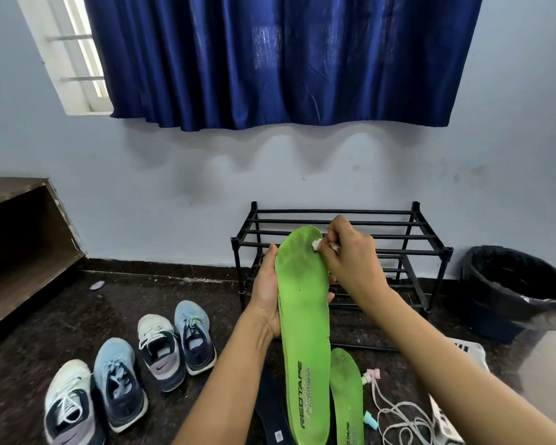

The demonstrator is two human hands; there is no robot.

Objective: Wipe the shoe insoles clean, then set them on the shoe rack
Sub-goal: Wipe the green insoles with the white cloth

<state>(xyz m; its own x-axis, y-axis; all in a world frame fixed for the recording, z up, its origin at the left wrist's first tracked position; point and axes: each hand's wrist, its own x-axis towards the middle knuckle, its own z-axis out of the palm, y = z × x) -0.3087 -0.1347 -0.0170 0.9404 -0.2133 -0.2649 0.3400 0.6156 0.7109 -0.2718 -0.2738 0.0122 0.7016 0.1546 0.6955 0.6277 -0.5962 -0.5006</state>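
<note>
While left hand (265,297) grips green insole (304,309), right hand (350,258) pinches a wipe (316,245) — on its toe. Shoe rack (415,210) stands just behind.

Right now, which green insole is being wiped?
The raised insole in the left hand, white wad at its toe; the other insole lies on the floor.

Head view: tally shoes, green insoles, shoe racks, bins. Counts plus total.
Shoes: 4
Green insoles: 2
Shoe rack: 1
Bin: 1
Total: 8
</note>
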